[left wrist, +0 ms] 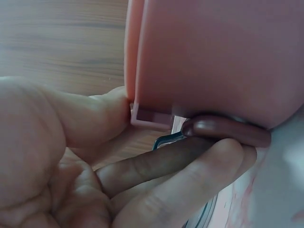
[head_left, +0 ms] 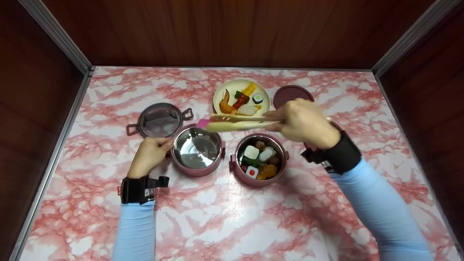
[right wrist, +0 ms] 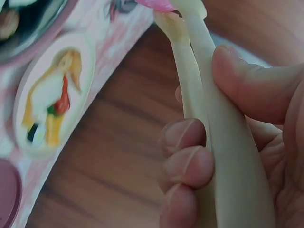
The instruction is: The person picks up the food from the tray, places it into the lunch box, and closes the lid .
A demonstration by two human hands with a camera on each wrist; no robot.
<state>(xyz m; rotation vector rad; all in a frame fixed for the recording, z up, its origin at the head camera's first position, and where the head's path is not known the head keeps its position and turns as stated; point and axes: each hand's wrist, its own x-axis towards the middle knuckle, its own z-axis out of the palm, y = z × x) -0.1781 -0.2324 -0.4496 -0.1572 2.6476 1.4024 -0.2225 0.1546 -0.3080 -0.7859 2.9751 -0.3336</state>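
Observation:
My left hand (head_left: 150, 154) holds the left side of an empty pink pot (head_left: 198, 172) with a shiny steel inside; in the left wrist view its thumb is at the pot's rim and its fingers (left wrist: 190, 183) lie under the reddish-brown handle (left wrist: 228, 130). My right hand (head_left: 302, 121) grips cream-coloured tongs (head_left: 235, 126), level above the table. At the tips of the tongs, over the pot's back rim, is a small bright pink piece (head_left: 202, 123), blurred. Right of the empty pot stands a second pink pot (head_left: 258, 182) with several play-food pieces inside.
A cream plate (head_left: 217, 99) at the back holds several food pieces, including a shrimp (head_left: 226, 105) and a sushi roll (head_left: 257, 98). A glass lid (head_left: 161, 121) lies at the left, a dark red round lid (head_left: 293, 96) at the right. Wooden walls (head_left: 232, 32) enclose the table.

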